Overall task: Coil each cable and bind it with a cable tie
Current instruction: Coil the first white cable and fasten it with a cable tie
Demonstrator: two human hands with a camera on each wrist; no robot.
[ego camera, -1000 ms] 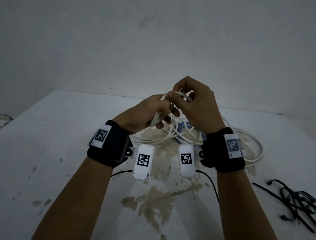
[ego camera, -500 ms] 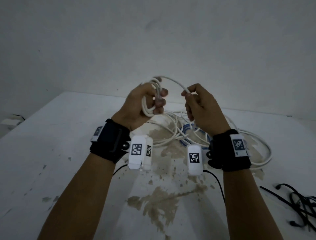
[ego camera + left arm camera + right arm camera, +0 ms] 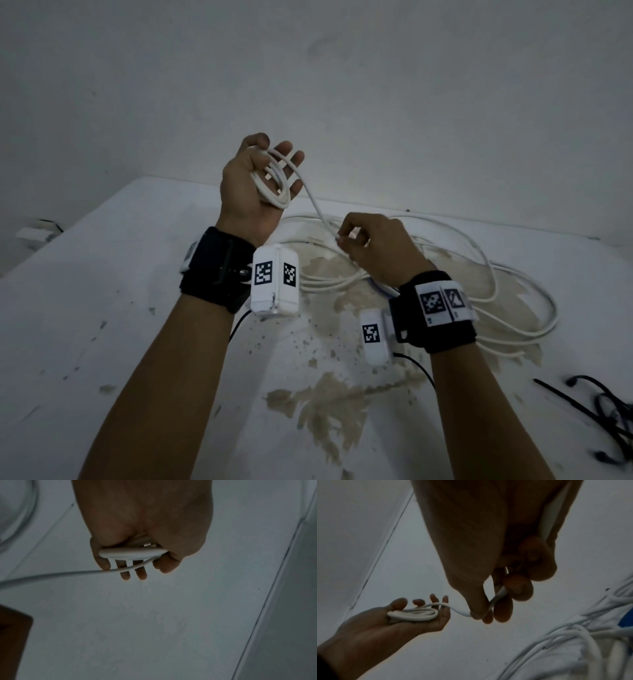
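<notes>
A long white cable (image 3: 496, 274) lies in loose loops on the white table (image 3: 102, 308). My left hand (image 3: 274, 154) is raised palm up with straight fingers. A small coil of the cable (image 3: 270, 192) rests across its palm, also seen in the left wrist view (image 3: 132, 552) and the right wrist view (image 3: 414, 614). One strand (image 3: 313, 202) runs down from the coil to my right hand (image 3: 346, 236). That hand pinches the strand between thumb and fingertips (image 3: 518, 588), lower and to the right of the left hand. The cable's ends are hidden.
A blue cable (image 3: 376, 286) lies under the white loops beside my right wrist. Black cable ties (image 3: 603, 411) lie in a tangle at the table's right front. Brown stains (image 3: 325, 404) mark the tabletop. A grey wall rises behind the table.
My left hand has risen and its fingers have straightened under the coil. My right hand has slid down and to the right along the cable, drawing a strand out between the hands.
</notes>
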